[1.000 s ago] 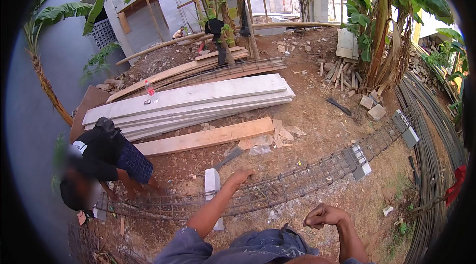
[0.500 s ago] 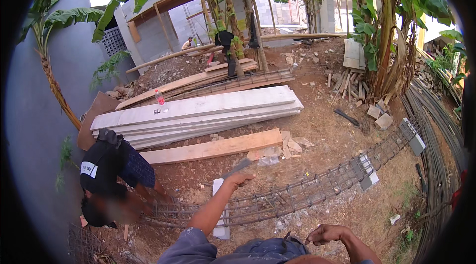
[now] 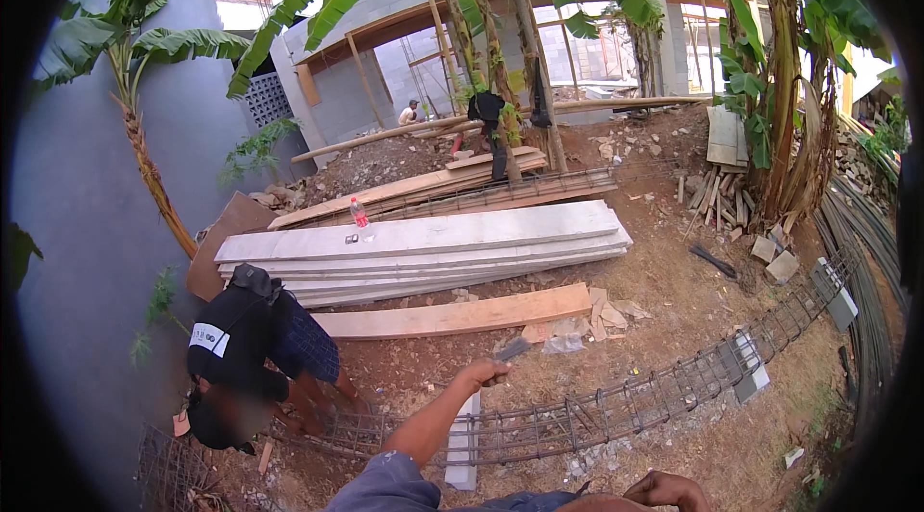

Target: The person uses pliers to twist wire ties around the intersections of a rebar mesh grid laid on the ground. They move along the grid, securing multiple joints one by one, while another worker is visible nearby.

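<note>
My left hand reaches out over the long rebar cage, fingers curled together. Whatever it may hold is too small to make out. Low in the view, near my body, my right hand is closed; its fingertips are hidden. The cage, tied from long bars and square stirrups, runs from lower left up to the right. Pale blocks lie across under it: one block below my left forearm, another block farther right. At the cage's left end, a co-worker in a dark shirt bends over it, hands low.
Beyond the cage lie an orange-brown plank and a stack of pale boards with a bottle on top. Loose rebar lies at right. Banana trunks and a grey wall flank the ground.
The view has shifted, so the scene sits lower and farther right. My left hand has drawn slightly left relative to the ground. My right hand is now lower, near the bottom edge.
</note>
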The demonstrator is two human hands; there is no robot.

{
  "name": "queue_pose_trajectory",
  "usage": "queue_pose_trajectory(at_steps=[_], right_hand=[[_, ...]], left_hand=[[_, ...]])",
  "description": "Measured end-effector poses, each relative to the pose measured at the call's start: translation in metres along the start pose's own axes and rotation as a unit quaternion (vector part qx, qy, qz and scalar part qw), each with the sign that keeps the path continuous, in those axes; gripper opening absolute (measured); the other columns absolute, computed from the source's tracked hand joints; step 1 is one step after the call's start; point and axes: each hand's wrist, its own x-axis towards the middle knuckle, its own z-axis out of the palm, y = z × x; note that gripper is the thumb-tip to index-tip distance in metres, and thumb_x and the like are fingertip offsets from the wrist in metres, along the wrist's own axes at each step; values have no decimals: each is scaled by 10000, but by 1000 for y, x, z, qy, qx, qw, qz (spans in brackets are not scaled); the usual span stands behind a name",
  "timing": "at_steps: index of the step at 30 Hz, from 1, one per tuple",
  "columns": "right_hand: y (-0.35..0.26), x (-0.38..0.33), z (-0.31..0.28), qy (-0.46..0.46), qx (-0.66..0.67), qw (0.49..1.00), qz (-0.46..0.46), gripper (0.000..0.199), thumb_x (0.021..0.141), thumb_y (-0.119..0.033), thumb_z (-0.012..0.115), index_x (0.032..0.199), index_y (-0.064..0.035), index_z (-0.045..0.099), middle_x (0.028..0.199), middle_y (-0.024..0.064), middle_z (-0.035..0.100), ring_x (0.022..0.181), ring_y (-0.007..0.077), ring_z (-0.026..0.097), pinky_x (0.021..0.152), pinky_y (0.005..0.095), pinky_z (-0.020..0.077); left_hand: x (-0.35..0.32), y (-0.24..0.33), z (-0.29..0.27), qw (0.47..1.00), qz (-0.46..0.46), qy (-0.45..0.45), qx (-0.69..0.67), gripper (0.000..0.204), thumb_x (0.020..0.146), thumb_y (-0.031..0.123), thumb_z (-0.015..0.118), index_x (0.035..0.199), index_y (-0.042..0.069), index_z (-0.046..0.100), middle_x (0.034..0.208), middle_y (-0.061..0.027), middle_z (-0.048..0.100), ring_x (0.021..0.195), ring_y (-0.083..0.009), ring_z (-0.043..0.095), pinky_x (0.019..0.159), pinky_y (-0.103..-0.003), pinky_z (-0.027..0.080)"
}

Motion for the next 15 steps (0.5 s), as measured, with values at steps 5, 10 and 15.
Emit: queue_pose_trajectory(at_steps=[5,10,15], right_hand=[[110,33,-13,550,-263,791,60,200,823,-180,655,827,13,707,662,45,661,579,202,600,587,332,492],[12,-32,-43,190,438,867,-140,178,835,-184,655,788,-29,728,705,34,682,618,171,611,602,307,491],[19,-25,-36,136,-199,963,124,189,804,-182,637,853,-23,728,800,91,706,751,187,653,727,320,511]], left_hand=[[-22,31,15,986,9,4,167,343,860,402,636,755,79,680,592,-1,536,526,-102,443,484,-282,327],[-19,1,-21,986,-40,41,155,365,849,418,639,746,72,692,597,-20,553,532,-118,443,492,-287,318],[-29,33,-16,992,-9,54,110,403,816,451,679,700,66,696,540,-20,534,512,-131,457,494,-303,336]])
